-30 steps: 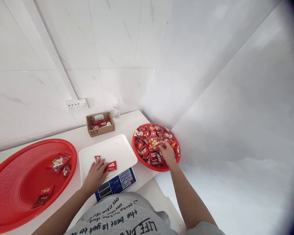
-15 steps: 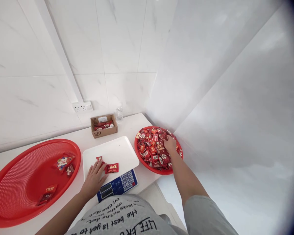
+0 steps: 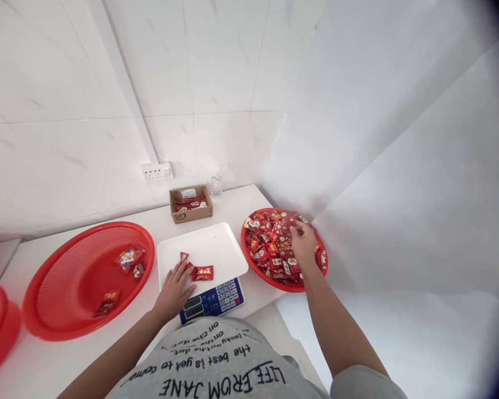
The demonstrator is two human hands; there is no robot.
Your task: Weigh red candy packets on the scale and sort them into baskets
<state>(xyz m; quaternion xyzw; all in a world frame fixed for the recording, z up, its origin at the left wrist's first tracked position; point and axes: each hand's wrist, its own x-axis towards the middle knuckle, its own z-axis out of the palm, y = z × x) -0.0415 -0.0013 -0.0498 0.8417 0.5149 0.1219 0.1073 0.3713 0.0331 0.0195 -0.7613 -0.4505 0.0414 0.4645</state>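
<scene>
My left hand (image 3: pixel 173 292) lies on the white tray (image 3: pixel 222 244) of a blue digital scale (image 3: pixel 210 302). Its fingers are stretched out over small red packets, partly covering them. Beside the fingertips is a red packet with gold print (image 3: pixel 203 273). Over on the right, my right hand (image 3: pixel 304 244) is at a round red basket (image 3: pixel 249 259) heaped with red snack packets. Its thumb and fingers are pinched at a larger dark red packet (image 3: pixel 285 242) on top of the heap; the fingertips are partly hidden.
A large red mesh basket (image 3: pixel 62 282) with a few packets stands at the left, with another red container (image 3: pixel 2 332) beyond it at the frame edge. Behind the scale are a cardboard box (image 3: pixel 193 214) of packets and a clear plastic bottle (image 3: pixel 217 185), near the tiled wall.
The view has shifted left, bringing the second red container into sight. My right hand has moved slightly back in the basket, its fingers now at the dark packet. My left hand stays on the tray.
</scene>
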